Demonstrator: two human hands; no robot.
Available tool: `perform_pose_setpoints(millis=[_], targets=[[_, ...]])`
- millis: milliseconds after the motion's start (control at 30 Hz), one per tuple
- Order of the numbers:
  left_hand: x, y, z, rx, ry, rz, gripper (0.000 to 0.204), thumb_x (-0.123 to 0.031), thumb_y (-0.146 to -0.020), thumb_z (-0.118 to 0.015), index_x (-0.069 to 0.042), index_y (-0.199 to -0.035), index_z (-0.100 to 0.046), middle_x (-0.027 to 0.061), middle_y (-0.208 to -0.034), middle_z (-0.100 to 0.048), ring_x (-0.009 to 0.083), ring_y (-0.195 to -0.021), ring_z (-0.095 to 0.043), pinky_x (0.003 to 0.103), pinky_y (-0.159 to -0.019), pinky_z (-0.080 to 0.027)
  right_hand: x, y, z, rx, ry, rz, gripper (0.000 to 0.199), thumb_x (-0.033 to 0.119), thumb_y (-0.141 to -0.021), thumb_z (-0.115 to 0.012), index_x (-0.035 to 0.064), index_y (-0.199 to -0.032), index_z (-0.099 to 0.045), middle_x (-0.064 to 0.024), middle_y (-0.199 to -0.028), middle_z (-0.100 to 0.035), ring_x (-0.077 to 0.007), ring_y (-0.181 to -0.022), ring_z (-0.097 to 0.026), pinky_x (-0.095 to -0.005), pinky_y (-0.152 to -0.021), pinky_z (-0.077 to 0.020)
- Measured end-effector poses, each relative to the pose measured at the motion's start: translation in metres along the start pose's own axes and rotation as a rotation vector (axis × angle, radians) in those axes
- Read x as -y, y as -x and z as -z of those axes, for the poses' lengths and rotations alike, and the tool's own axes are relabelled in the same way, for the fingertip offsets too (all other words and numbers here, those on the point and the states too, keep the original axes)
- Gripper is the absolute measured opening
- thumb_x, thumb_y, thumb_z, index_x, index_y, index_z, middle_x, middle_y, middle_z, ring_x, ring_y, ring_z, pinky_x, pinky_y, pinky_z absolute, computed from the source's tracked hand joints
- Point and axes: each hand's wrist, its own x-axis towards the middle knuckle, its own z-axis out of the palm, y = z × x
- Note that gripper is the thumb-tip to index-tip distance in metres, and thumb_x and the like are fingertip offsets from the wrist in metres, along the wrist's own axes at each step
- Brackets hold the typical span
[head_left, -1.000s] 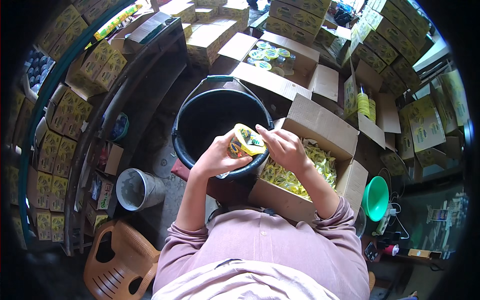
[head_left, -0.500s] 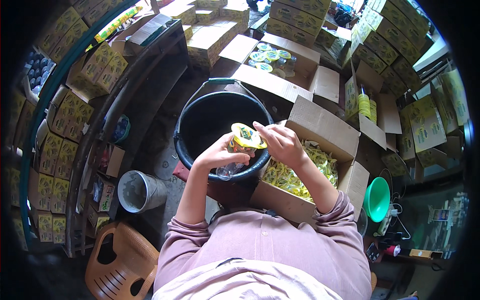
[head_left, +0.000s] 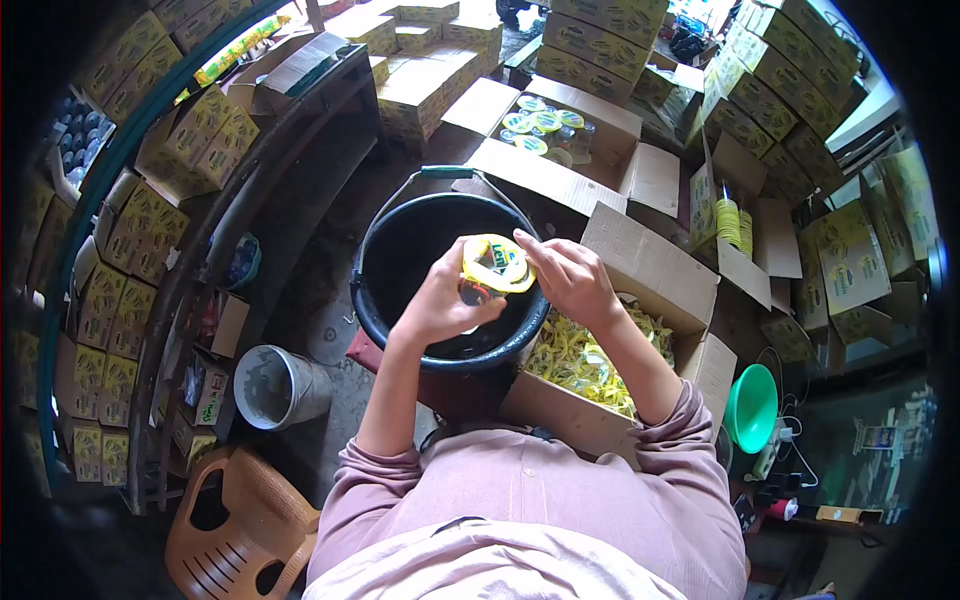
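Over the black bucket (head_left: 365, 310), my left hand (head_left: 440, 305) is wrapped round a small plastic cup, most of which its fingers hide. A round yellow printed film lid (head_left: 512, 280) faces up from the cup, its middle looking dark and crumpled. My right hand (head_left: 575, 285) pinches the right edge of this lid between thumb and forefinger. Just right of the bucket, below my right forearm, an open cardboard box (head_left: 650, 255) is filled with yellow film scraps (head_left: 570, 350). A pale clear piece lies among them, too indistinct to name.
Beyond the bucket, another open carton (head_left: 545, 175) holds several cups with yellow lids (head_left: 540, 120). A carton at right has a stack of yellow rings (head_left: 735, 225). A grey pail (head_left: 285, 385) and brown chair (head_left: 240, 520) stand left; a green bowl (head_left: 752, 408) sits right. Stacked cartons surround the area.
The lid has turned more upward, and its middle now looks dark. A clear cup bottom below my left hand no longer shows. A pale clear piece now shows among the scraps.
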Motion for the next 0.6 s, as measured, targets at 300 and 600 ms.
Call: perform_pose_setpoints(millis=[300, 600], targets=[[0.008, 0.007, -0.013, -0.210, -0.314, 0.006, 0.049, -0.008, -0.061, -0.072, 0.001, -0.100, -0.045, 0.0135, -0.086, -0.059, 0.0208, -0.079, -0.062, 0.029, -0.068, -0.050, 0.001, 0.008, 0.003, 0.055, 0.057, 0.037, 0.053, 0.004, -0.070, -0.056, 0.0011, -0.122, -0.045, -0.0033, -0.070, -0.056, -0.0149, -0.067, -0.059, -0.0267, -0.061, -0.0494], [-0.001, 0.010, -0.016, -0.057, -0.270, 0.032, 0.045, -0.008, -0.062, -0.072, 0.002, -0.100, -0.049, 0.0111, -0.084, -0.061, 0.0135, -0.077, -0.060, 0.025, -0.068, -0.049, 0.008, 0.009, 0.004, 0.042, 0.048, 0.064, 0.053, 0.003, -0.070, -0.056, -0.0006, -0.121, -0.045, -0.0037, -0.070, -0.056, -0.0148, -0.066, -0.058, -0.0266, -0.061, -0.0494]])
